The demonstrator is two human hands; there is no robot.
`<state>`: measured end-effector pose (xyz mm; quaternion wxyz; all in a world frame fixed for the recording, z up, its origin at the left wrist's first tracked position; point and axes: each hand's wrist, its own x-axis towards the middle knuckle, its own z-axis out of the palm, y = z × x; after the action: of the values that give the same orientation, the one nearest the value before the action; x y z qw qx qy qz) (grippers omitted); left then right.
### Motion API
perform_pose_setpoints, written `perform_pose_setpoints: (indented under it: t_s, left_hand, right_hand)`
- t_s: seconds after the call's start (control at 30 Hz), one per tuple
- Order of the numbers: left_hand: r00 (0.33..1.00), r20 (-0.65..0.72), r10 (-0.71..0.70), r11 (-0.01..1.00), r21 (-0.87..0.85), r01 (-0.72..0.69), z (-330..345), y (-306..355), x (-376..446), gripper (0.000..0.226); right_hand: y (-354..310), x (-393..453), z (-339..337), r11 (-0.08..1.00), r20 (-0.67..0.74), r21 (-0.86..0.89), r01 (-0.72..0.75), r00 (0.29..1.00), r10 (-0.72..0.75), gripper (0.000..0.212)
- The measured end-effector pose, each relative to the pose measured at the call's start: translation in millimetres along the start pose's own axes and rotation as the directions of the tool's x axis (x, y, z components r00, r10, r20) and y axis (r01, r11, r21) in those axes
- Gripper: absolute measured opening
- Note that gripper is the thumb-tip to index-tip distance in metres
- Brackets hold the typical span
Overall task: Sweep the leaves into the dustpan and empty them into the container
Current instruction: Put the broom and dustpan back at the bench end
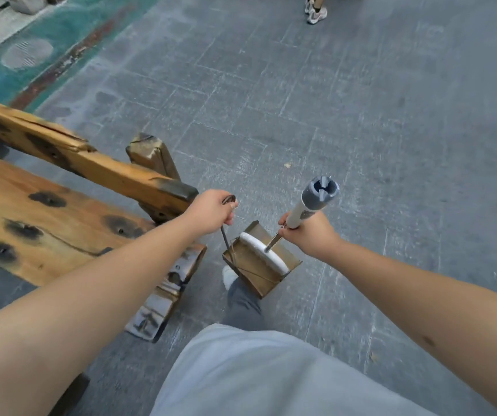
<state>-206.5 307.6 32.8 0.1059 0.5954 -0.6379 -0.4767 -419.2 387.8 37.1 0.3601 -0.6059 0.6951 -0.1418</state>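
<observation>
A brown metal dustpan [248, 261] hangs on a thin dark wire handle, just above the grey paving in the middle of the view. My left hand [211, 211] is shut on the top of that handle. My right hand [308, 235] is shut on the white broom handle [302, 210], whose grey cap points up at me. The white broom head [263, 252] rests inside the dustpan. A single small dry leaf [287, 165] lies on the paving beyond the pan. No container is in view.
A scorched wooden bench [61, 211] fills the left side, its end close to my left hand. My foot [229, 276] is just below the dustpan. Another person's feet [316, 10] stand at the top. Grey paving [391, 130] stretches ahead and right.
</observation>
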Motion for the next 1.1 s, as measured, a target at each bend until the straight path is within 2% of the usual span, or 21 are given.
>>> perform_pose_setpoints:
  t_s: [0.23,0.33,0.5,0.6,0.7,0.77,0.83,0.9,1.03,1.1]
  left_hand:
    - [0.999,0.008,-0.044,0.989,-0.144,0.044,-77.3,26.1,155.3,0.015]
    - [0.998,-0.03,-0.061,0.979,-0.197,0.054,-110.2,33.9,196.9,0.015]
    - [0.985,-0.142,-0.093,0.983,-0.173,0.068,-169.2,25.2,271.7,0.016]
    - [0.957,-0.242,-0.158,0.976,-0.188,0.113,-201.0,13.5,317.5,0.015]
    - [0.921,-0.29,-0.258,0.958,-0.202,0.205,-229.8,-0.4,354.0,0.012]
    - [0.89,-0.308,-0.336,0.942,-0.129,0.311,-251.8,-5.5,376.9,0.012]
    - [0.869,-0.333,-0.367,0.924,-0.019,0.383,-265.9,-11.8,386.8,0.009]
    - [0.835,-0.361,-0.416,0.899,-0.024,0.438,-286.2,-20.7,402.8,0.015]
    - [0.757,-0.42,-0.5,0.857,-0.113,0.503,-321.2,-51.2,418.9,0.026]
    - [0.732,-0.42,-0.537,0.835,-0.14,0.532,-338.6,-76.4,421.6,0.025]
  right_hand:
    - [-41.4,169.6,-47.4,0.998,0.028,0.028,-0.062,0.998,0.061,0.023]
    - [-64.7,229.7,-63.5,1.0,0.08,0.007,-0.026,0.997,0.025,0.02]
    - [-102.4,341.6,-80.2,0.995,0.147,0.029,0.098,0.984,-0.101,0.026]
    - [-121.6,417.4,-83.4,0.991,0.257,0.008,0.136,0.957,-0.133,0.029]
    - [-144.2,490.9,-82.2,0.976,0.37,-0.01,0.219,0.907,-0.2,0.038]
    - [-165.5,544.3,-81.7,0.963,0.441,-0.026,0.268,0.868,-0.229,0.039]
    - [-179.6,569.8,-79.2,0.959,0.477,0.007,0.283,0.842,-0.252,0.034]
    - [-194.6,603.1,-74.0,0.948,0.523,0.058,0.313,0.799,-0.296,0.025]
    - [-227.2,653.8,-50.5,0.855,0.644,0.102,0.508,0.622,-0.446,0.028]
    - [-245.4,674.9,-28.6,0.848,0.704,0.117,0.517,0.559,-0.438,0.031]
